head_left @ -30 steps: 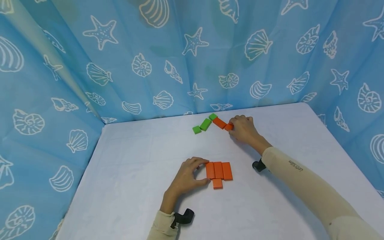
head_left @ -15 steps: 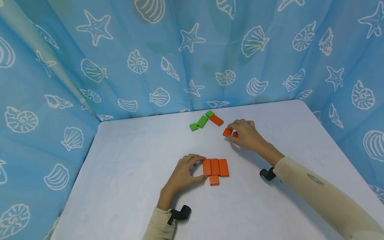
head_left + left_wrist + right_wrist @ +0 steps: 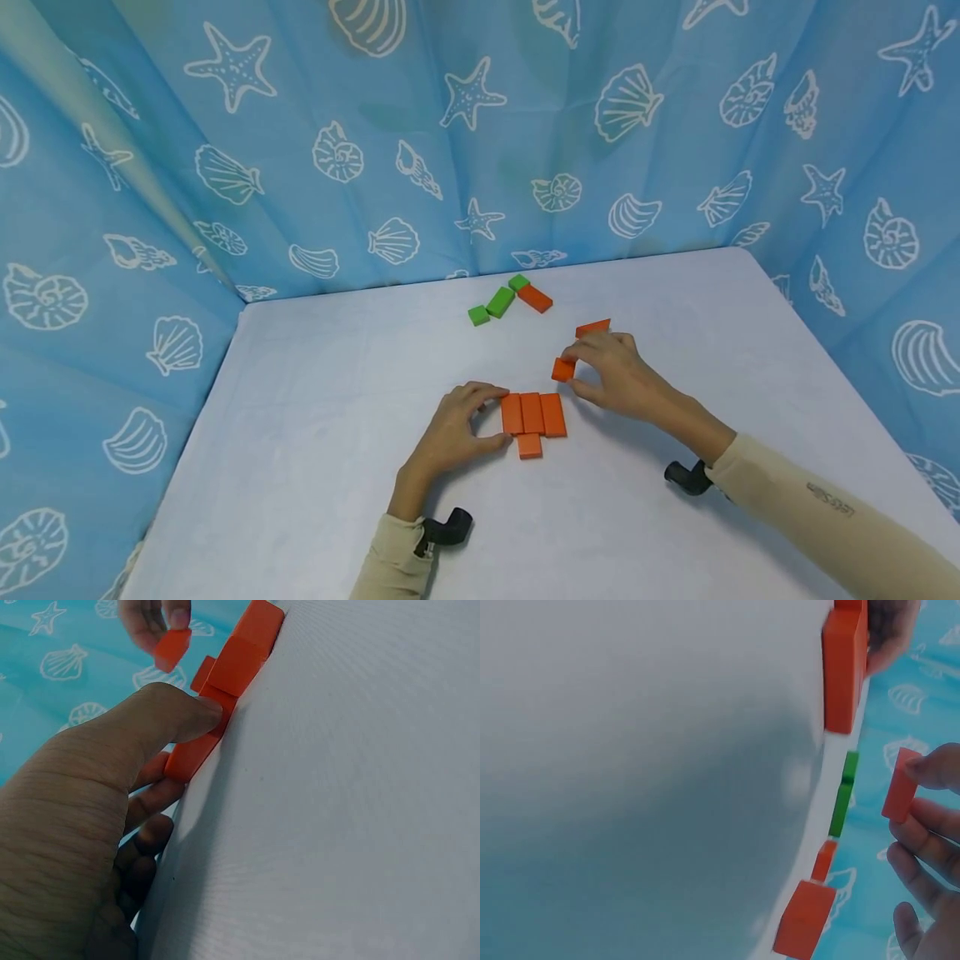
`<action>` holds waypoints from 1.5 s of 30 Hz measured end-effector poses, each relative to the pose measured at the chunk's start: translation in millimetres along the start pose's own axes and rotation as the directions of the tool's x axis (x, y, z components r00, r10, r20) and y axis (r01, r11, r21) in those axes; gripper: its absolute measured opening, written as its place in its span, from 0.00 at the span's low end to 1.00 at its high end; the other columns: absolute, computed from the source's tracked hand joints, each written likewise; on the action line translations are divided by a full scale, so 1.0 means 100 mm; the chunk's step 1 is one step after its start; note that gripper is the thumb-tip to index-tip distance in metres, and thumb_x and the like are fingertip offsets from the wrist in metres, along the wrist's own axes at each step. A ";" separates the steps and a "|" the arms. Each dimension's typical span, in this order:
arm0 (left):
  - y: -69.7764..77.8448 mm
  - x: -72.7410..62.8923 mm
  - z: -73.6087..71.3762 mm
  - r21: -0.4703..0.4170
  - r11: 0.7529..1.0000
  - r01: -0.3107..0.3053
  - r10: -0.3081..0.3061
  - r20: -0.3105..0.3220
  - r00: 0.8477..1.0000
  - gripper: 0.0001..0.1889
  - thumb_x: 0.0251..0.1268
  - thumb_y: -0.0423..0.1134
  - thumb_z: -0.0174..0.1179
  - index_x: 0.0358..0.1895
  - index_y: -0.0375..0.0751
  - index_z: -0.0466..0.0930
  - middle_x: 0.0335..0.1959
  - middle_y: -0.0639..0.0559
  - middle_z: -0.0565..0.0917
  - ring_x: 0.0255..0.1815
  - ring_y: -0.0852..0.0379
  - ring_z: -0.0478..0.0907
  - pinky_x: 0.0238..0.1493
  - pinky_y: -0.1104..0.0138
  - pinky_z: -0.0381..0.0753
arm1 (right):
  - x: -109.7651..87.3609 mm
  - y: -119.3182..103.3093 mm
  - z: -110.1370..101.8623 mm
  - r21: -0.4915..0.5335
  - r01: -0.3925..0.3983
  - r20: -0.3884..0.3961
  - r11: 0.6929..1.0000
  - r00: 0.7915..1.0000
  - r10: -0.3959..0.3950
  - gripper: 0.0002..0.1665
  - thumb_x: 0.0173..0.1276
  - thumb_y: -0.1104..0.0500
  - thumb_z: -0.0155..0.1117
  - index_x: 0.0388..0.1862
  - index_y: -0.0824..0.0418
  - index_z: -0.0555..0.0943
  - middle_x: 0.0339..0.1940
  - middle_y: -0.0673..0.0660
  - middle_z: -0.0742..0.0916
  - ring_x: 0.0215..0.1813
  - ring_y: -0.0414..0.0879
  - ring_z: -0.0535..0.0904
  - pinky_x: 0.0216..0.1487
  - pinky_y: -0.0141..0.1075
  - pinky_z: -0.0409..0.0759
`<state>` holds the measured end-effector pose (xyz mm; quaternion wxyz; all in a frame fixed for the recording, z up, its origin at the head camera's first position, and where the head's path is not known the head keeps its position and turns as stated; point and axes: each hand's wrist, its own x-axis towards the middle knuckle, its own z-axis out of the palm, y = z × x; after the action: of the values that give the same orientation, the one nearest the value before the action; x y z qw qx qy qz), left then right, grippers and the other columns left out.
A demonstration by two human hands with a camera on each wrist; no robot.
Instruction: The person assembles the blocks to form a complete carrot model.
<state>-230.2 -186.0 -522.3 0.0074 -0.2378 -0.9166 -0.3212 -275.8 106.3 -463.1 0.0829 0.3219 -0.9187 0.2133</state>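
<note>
Three oblong orange blocks lie side by side on the table, with a small square orange block against their near side. My left hand holds the leftmost oblong block between thumb and index finger, one at each short end; the left wrist view shows the thumb pressed to it. My right hand pinches another small orange block between thumb and fingers, raised over the table just beyond the row's right end. In the right wrist view that small block appears away from the tabletop.
Behind the right hand lies a loose orange block, partly covered by the fingers. Farther back sit several green blocks and one oblong orange block. A blue shell-patterned curtain hangs along the white table's back edge.
My right hand has lifted the small orange block from the back group and brought it nearer, toward the row. Another orange block now shows behind that hand. The left hand keeps its hold.
</note>
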 end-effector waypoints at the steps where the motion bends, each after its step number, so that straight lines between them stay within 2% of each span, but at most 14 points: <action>1: 0.00 0.00 0.00 -0.001 1.000 0.000 0.000 0.001 1.000 0.30 0.57 0.52 0.70 0.65 0.55 0.76 0.61 0.58 0.76 0.53 0.58 0.70 0.60 0.54 0.68 | -0.03 -0.02 0.00 0.003 0.007 0.003 1.000 1.000 -0.007 0.20 0.60 0.58 0.75 0.51 0.59 0.83 0.51 0.56 0.85 0.62 0.56 0.74 0.60 0.56 0.62; 8: 0.00 0.00 0.00 -0.011 1.000 0.015 -0.015 0.005 1.000 0.31 0.57 0.54 0.69 0.66 0.56 0.76 0.61 0.59 0.76 0.53 0.58 0.70 0.60 0.54 0.69 | -0.17 -0.19 0.02 0.038 0.046 0.032 0.998 0.998 -0.047 0.20 0.61 0.57 0.75 0.51 0.57 0.84 0.50 0.51 0.84 0.60 0.52 0.74 0.60 0.54 0.62; 14: -0.01 -0.01 0.00 -0.028 1.000 -0.001 0.000 -0.012 1.000 0.31 0.57 0.54 0.69 0.65 0.56 0.76 0.61 0.59 0.76 0.52 0.58 0.70 0.57 0.54 0.70 | -0.27 -0.29 0.04 0.055 0.087 0.035 0.995 0.995 -0.089 0.19 0.59 0.58 0.75 0.50 0.56 0.85 0.49 0.49 0.84 0.59 0.50 0.75 0.59 0.53 0.64; 22: -0.04 -0.06 0.00 -0.024 0.997 0.067 -0.067 -0.009 0.998 0.31 0.56 0.55 0.69 0.65 0.59 0.76 0.61 0.61 0.75 0.53 0.59 0.70 0.60 0.53 0.70 | -0.36 -0.39 0.11 0.068 0.170 0.058 0.983 0.983 -0.174 0.19 0.59 0.57 0.75 0.51 0.55 0.84 0.50 0.48 0.83 0.57 0.47 0.75 0.59 0.51 0.66; 32: -0.02 0.01 0.02 -0.002 1.000 -0.003 0.003 -0.007 1.000 0.32 0.57 0.56 0.68 0.66 0.56 0.76 0.61 0.60 0.76 0.51 0.60 0.71 0.61 0.55 0.68 | -0.50 -0.40 0.19 0.102 0.209 0.076 0.973 0.973 -0.217 0.19 0.59 0.58 0.76 0.50 0.55 0.84 0.50 0.47 0.83 0.56 0.45 0.75 0.59 0.51 0.66; 45: -0.04 0.02 0.04 0.002 1.000 0.004 -0.004 -0.017 1.000 0.32 0.56 0.57 0.68 0.66 0.57 0.76 0.61 0.61 0.76 0.52 0.61 0.70 0.60 0.56 0.69 | -0.51 -0.39 0.22 0.074 0.261 0.072 0.963 0.961 -0.266 0.17 0.58 0.58 0.77 0.47 0.56 0.85 0.47 0.48 0.84 0.55 0.45 0.77 0.58 0.53 0.66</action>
<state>-232.7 -185.4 -527.6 0.0147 -0.2333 -0.9173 -0.3224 -212.1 97.5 -484.6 0.0626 0.4522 -0.8630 0.2165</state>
